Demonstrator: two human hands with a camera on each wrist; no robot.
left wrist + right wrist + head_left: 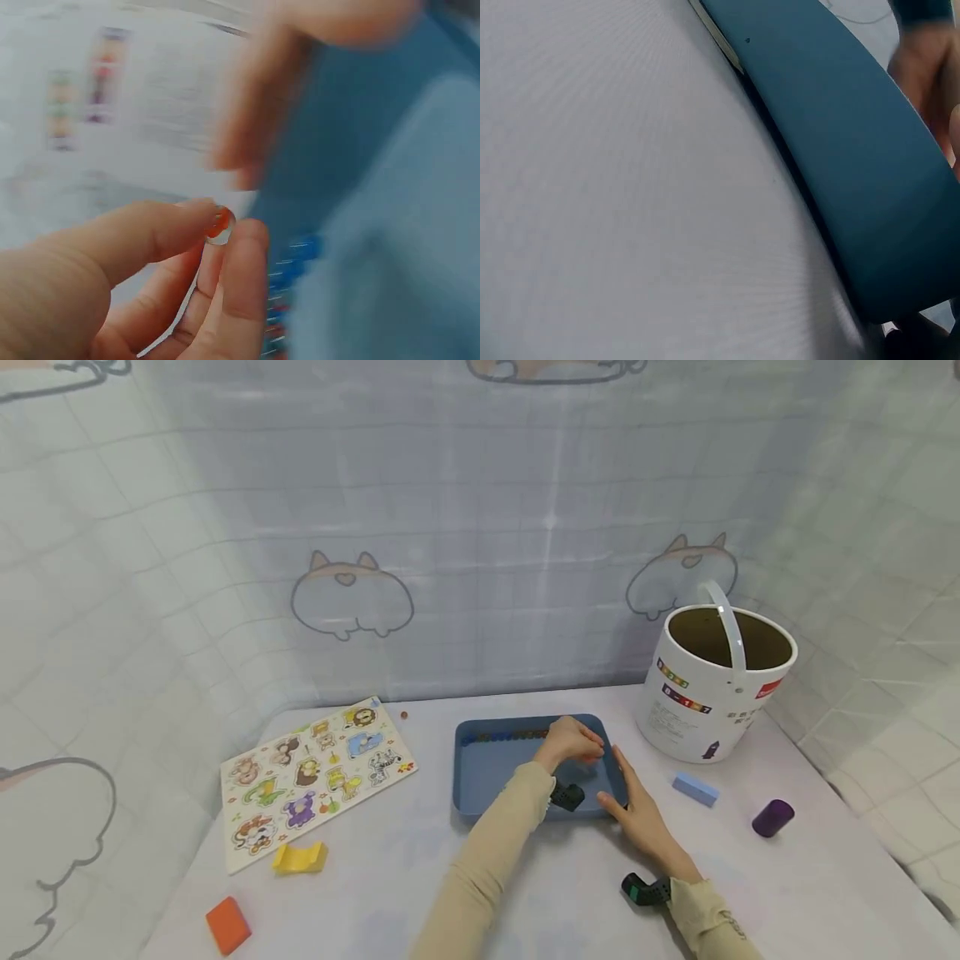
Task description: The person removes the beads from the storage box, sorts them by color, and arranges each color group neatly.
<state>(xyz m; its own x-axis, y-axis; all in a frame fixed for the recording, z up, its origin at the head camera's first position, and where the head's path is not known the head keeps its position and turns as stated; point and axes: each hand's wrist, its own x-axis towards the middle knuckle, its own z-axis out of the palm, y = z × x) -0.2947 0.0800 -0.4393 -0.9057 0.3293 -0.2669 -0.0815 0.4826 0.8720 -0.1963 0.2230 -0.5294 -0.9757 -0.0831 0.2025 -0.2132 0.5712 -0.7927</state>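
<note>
My left hand (572, 742) is over the right part of a shallow blue tray (480, 785). Its thumb and forefinger pinch a clear glass marble (219, 225) with an orange swirl inside. Several coloured marbles (510, 737) lie in a row along the tray's back wall; in the left wrist view they are blurred. My right hand (643, 820) touches the tray's front right corner, fingers stretched along the right side and the thumb apart at the front. The right wrist view shows mainly the tray's outer wall (832, 150).
A white bucket (690, 718) stands behind right. Near it lie a light blue block (695, 789) and a purple cylinder (772, 818). Leftward are an animal puzzle board (277, 814), a yellow block (300, 858), an orange block (228, 926) and a small brown ball (403, 715).
</note>
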